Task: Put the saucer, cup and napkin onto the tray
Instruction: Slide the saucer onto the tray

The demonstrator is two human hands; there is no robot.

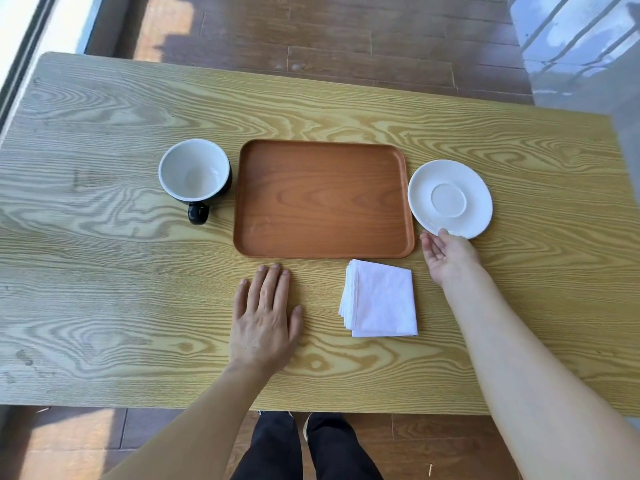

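Three items off tray (323,199). Right hand (448,256) fingers apart, palm up at saucer (450,199) rim, likely to lift. Left hand (265,320) flat, fingers spread on desk (104,271).

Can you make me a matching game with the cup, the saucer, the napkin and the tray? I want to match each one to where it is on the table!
Things:
1. cup
2. saucer
3. napkin
4. tray

Places:
A. in the middle, with nothing on it
B. left of the tray, handle toward the person
C. right of the tray, right hand touching its near edge
D. folded, in front of the tray's near right corner

Pairs: 1-B, 2-C, 3-D, 4-A
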